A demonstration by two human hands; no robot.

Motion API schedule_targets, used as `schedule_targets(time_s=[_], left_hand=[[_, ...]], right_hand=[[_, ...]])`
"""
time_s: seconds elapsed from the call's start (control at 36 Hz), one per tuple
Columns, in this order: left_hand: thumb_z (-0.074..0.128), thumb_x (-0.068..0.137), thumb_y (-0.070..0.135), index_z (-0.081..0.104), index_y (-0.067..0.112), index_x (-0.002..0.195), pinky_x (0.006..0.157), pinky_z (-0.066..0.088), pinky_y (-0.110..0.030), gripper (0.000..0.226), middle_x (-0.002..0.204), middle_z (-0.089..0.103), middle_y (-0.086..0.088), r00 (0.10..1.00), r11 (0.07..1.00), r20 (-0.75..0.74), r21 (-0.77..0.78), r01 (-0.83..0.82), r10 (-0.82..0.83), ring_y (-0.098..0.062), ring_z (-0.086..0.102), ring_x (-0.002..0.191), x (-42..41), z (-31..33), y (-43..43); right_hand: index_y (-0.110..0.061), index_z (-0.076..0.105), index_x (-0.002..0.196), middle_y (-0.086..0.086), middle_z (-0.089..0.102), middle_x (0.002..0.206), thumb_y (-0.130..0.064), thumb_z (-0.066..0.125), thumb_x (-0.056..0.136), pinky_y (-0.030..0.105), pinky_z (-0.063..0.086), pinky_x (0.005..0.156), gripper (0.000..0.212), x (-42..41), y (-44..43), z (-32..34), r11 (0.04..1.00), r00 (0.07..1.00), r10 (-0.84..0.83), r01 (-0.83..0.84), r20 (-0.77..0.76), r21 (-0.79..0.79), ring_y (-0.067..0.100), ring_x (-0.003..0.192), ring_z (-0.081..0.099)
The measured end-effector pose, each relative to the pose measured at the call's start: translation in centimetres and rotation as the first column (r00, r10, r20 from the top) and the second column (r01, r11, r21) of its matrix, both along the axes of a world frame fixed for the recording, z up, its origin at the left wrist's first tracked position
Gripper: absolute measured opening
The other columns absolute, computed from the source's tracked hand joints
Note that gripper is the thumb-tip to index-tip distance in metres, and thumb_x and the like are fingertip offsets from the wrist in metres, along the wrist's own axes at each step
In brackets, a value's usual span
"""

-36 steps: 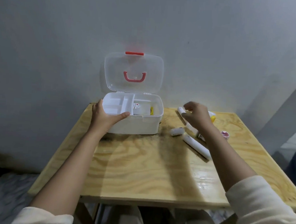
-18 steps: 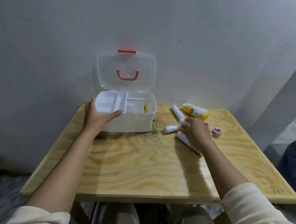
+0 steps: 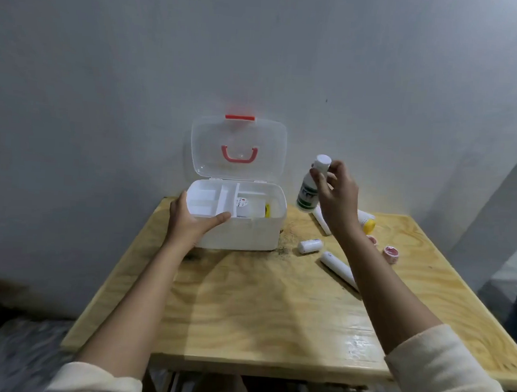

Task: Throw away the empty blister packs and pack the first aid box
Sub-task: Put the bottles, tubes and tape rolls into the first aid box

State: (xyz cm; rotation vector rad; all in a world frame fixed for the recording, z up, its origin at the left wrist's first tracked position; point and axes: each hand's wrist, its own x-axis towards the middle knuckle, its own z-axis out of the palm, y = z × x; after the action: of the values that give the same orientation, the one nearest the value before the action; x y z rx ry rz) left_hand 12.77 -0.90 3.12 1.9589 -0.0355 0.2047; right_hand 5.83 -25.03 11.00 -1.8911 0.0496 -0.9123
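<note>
A white first aid box (image 3: 249, 234) stands open at the back of the wooden table (image 3: 259, 311), its clear lid (image 3: 239, 147) with a red handle leaning against the wall. A divided white tray and a few small items lie inside. My left hand (image 3: 193, 222) grips the box's front left rim. My right hand (image 3: 337, 197) holds a white bottle with a green label (image 3: 310, 187) by its neck, raised above the table just right of the box. No blister packs are visible.
On the table right of the box lie a small white roll (image 3: 309, 246), a long white tube (image 3: 337, 269), another white tube (image 3: 321, 219), a yellow-capped bottle (image 3: 367, 222) and two small pink-lidded pots (image 3: 390, 254). A grey wall is directly behind.
My right hand went down to the items on the table, closed on the white bottle and lifted it up beside the box. My left hand stayed on the box rim.
</note>
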Motion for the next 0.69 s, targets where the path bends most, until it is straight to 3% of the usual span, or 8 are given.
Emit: schedule_targets(time_s=[0.08, 0.19, 0.33, 0.42, 0.53, 0.69], left_hand=[[0.089, 0.058, 0.044, 0.041, 0.015, 0.141, 0.096, 0.037, -0.028, 0.1, 0.142, 0.04, -0.006, 1.0, 1.0, 0.013, 0.013, -0.012, 0.012, -0.022, 0.039, 0.131, 0.7, -0.4, -0.1], [0.085, 0.04, 0.062, 0.043, 0.019, 0.138, 0.098, 0.046, -0.037, 0.115, 0.138, 0.046, -0.005, 1.0, 1.0, 0.005, -0.004, -0.004, 0.004, -0.024, 0.046, 0.126, 0.5, -0.1, 0.1], [0.09, 0.057, 0.043, 0.043, 0.02, 0.138, 0.099, 0.042, -0.034, 0.097, 0.139, 0.042, -0.004, 0.999, 1.0, 0.043, 0.004, 0.003, -0.003, -0.022, 0.043, 0.127, 0.7, -0.6, 0.1], [0.085, 0.044, 0.058, 0.045, 0.02, 0.135, 0.099, 0.045, -0.037, 0.107, 0.136, 0.044, -0.004, 0.999, 1.0, 0.046, 0.0, 0.014, -0.014, -0.022, 0.045, 0.125, 0.6, -0.6, 0.1], [0.087, 0.05, 0.052, 0.044, 0.02, 0.137, 0.101, 0.043, -0.037, 0.102, 0.138, 0.042, -0.004, 0.999, 1.0, 0.053, -0.007, 0.012, -0.012, -0.021, 0.043, 0.128, 0.7, -0.6, 0.2], [0.088, 0.059, 0.045, 0.04, 0.019, 0.14, 0.095, 0.038, -0.029, 0.098, 0.142, 0.037, -0.004, 0.998, 1.0, 0.059, 0.003, 0.002, -0.002, -0.021, 0.039, 0.13, 0.9, -0.7, 0.0]], right_hand=[[-0.011, 0.047, 0.092, 0.012, 0.064, 0.098, -0.012, 0.057, 0.09, 0.023, 0.049, 0.073, 0.011, 1.2, 2.4, 0.9, 0.993, 0.994, 0.109, -0.11, 0.03, 0.038, 0.019, 0.093, 0.061], [-0.01, 0.05, 0.101, 0.005, 0.059, 0.101, -0.015, 0.056, 0.09, 0.029, 0.048, 0.078, 0.013, 2.7, 4.9, 0.3, 0.98, 0.975, 0.197, -0.197, -0.102, 0.01, 0.018, 0.095, 0.057], [-0.007, 0.051, 0.107, 0.006, 0.059, 0.106, -0.021, 0.057, 0.09, 0.036, 0.053, 0.084, 0.023, 3.4, 5.9, -1.6, 0.966, 0.938, 0.253, -0.259, -0.238, 0.004, 0.017, 0.096, 0.057], [-0.005, 0.053, 0.101, 0.012, 0.063, 0.103, -0.022, 0.061, 0.088, 0.041, 0.053, 0.086, 0.023, 3.9, 6.0, -2.2, 0.96, 0.926, 0.263, -0.278, -0.273, -0.019, 0.024, 0.096, 0.062], [-0.002, 0.057, 0.104, 0.008, 0.063, 0.101, -0.024, 0.065, 0.084, 0.033, 0.051, 0.082, 0.031, 4.3, 6.3, -3.0, 0.932, 0.904, 0.248, -0.321, -0.349, -0.168, 0.016, 0.094, 0.058], [-0.002, 0.059, 0.105, 0.002, 0.06, 0.094, -0.021, 0.07, 0.08, 0.024, 0.049, 0.077, 0.033, 4.2, 6.3, -3.4, 0.921, 0.904, 0.246, -0.33, -0.35, -0.205, 0.014, 0.09, 0.06]])
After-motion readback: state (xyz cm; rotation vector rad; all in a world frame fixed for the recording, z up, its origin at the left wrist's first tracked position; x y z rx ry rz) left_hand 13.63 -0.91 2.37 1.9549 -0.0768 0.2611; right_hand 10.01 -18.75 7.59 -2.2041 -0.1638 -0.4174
